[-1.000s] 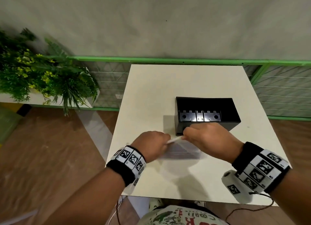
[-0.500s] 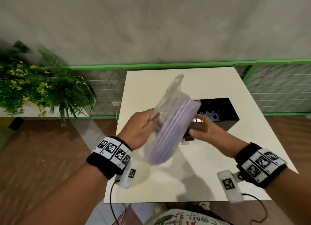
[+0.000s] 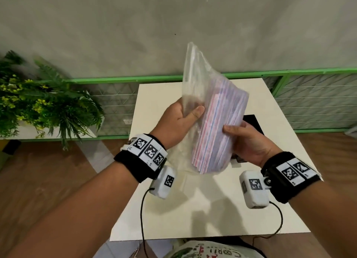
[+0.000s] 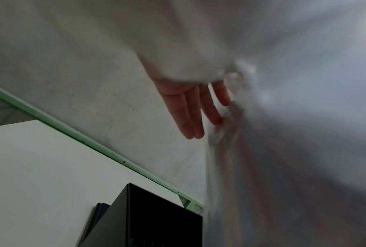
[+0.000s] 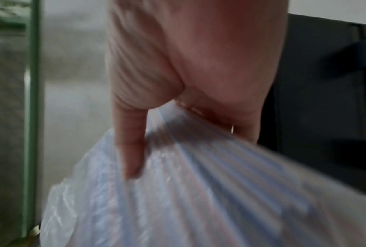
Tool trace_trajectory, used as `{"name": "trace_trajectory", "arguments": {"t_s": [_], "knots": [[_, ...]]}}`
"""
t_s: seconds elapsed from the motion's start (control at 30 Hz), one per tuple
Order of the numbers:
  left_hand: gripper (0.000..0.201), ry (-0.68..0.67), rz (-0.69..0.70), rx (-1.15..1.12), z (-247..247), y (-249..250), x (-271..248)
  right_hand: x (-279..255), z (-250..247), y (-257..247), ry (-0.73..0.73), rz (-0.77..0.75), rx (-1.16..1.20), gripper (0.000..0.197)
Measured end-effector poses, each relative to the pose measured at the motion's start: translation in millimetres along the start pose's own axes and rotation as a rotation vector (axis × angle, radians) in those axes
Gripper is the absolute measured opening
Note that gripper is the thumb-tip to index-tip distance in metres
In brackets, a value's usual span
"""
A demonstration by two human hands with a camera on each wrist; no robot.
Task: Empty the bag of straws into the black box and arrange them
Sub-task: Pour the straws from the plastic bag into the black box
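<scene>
Head view: clear bag (image 3: 195, 87) of striped straws (image 3: 218, 130) held tilted in the air above the white table (image 3: 212, 209), hiding most of the black box (image 3: 253, 122) behind it. Left hand (image 3: 179, 122) pinched the loose plastic, thumb in front. Right hand (image 3: 249, 141) gripped the straw bundle, fingers curled behind it.

Left wrist view: fingers (image 4: 190, 113) seen nearly straight against blurred plastic, above the box (image 4: 152, 220).

Right wrist view: thumb (image 5: 131, 147) pressed into the bag (image 5: 178, 192), in front of the box (image 5: 325, 100).

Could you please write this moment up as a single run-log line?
phase: bag lifted | left hand: grips bag | right hand: holds straws through bag | black box: on table, behind bag
</scene>
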State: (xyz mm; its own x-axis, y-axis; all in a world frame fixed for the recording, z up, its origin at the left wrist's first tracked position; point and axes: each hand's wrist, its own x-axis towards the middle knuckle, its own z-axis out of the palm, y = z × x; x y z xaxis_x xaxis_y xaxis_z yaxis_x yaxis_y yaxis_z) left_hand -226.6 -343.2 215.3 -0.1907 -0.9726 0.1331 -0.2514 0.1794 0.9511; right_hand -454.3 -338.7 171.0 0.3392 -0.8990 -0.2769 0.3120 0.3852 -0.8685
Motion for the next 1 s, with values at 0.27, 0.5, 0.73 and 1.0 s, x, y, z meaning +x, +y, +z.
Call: {"name": "trace_trajectory", "arguments": {"t_s": [0.27,0.5,0.73,1.0], "knots": [[0.013,0.058,-0.122,-0.026,12.7,6.9,54.8,21.4,-56.6,-66.4,0.166,-0.157,-0.104,0.066],[0.007,0.133,-0.199,-0.036,53.3,4.6,93.0,39.4,-86.4,-102.4,0.093,-0.178,-0.227,0.056],[0.024,0.216,-0.300,-0.037,67.6,-13.5,100.7,63.7,-109.6,-104.4,0.175,-0.155,-0.314,0.044],[0.058,0.206,-0.426,-0.166,70.6,-29.6,93.5,75.9,-103.9,-88.9,0.196,-0.132,-0.392,0.040]]}}
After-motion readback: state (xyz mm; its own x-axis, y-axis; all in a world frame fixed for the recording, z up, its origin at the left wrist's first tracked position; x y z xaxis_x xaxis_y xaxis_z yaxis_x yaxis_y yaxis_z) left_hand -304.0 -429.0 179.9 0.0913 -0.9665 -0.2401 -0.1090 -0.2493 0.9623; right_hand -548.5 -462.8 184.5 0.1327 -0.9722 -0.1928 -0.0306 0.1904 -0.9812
